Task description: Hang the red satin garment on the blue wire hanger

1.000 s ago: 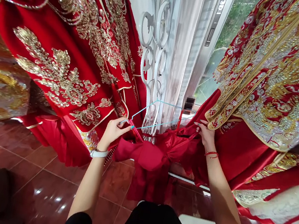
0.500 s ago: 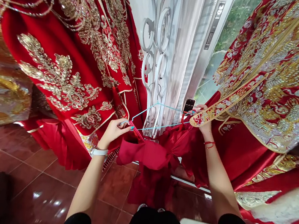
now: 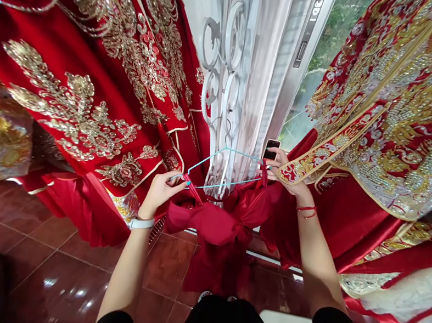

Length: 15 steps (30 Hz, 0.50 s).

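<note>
My left hand (image 3: 161,189) pinches one end of the thin blue wire hanger (image 3: 223,168), fingers closed on it together with a fold of the plain red satin garment (image 3: 221,224) that droops just below. My right hand (image 3: 287,173) grips the hanger's other end, partly hidden behind the embroidered sleeve edge (image 3: 318,151) of the robe beside it. The satin looks light, soft and slippery, likely to slide off; the wire seems springy, so the corners look like the surest hold.

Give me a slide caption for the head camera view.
Both hands, left and right, hold a blue hanger carrying a red garment.
</note>
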{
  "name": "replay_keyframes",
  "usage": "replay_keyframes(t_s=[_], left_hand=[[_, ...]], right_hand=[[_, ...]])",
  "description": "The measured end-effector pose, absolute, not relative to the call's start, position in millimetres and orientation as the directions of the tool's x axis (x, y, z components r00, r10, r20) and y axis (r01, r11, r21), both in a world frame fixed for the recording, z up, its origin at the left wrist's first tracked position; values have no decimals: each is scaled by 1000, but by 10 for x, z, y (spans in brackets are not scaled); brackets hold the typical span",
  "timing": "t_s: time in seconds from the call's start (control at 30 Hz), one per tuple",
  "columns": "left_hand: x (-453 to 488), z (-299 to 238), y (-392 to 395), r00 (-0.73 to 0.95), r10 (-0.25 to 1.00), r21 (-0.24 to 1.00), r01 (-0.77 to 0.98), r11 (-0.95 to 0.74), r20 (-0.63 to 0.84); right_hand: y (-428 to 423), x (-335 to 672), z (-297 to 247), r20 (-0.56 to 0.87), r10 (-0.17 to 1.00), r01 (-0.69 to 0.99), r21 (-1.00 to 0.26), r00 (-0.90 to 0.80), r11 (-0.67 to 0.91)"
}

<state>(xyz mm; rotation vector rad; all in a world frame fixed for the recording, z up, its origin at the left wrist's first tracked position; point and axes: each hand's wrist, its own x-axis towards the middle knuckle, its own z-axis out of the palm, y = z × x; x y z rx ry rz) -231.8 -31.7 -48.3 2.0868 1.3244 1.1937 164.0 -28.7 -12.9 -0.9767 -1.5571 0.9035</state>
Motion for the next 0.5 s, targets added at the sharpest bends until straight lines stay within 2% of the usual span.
replay_keyframes(t_s=[0.07, 0.13, 0.3, 0.4, 0.5], left_hand=[[-2330, -477, -306, 192, 870, 690, 542, -480, 455], [-2334, -469, -304, 191, 869, 686, 546, -481, 457], [-2317, -451, -340, 197, 872, 683, 554, -476, 449], [-2303, -447, -363, 194, 876, 686, 556, -470, 442], [-2299, -451, -366, 204, 876, 687, 552, -472, 438]], right_hand=[[-352, 1665, -149, 326, 924, 168, -918, -201, 360], [-372, 1638, -178, 327, 930, 277, -889, -171, 363], [-303, 1487, -255, 490, 871, 558, -723, 0, 407], [-286, 1441, -252, 561, 828, 674, -608, -10, 420], [-313, 1446, -171, 550, 831, 743, -519, -89, 423]])
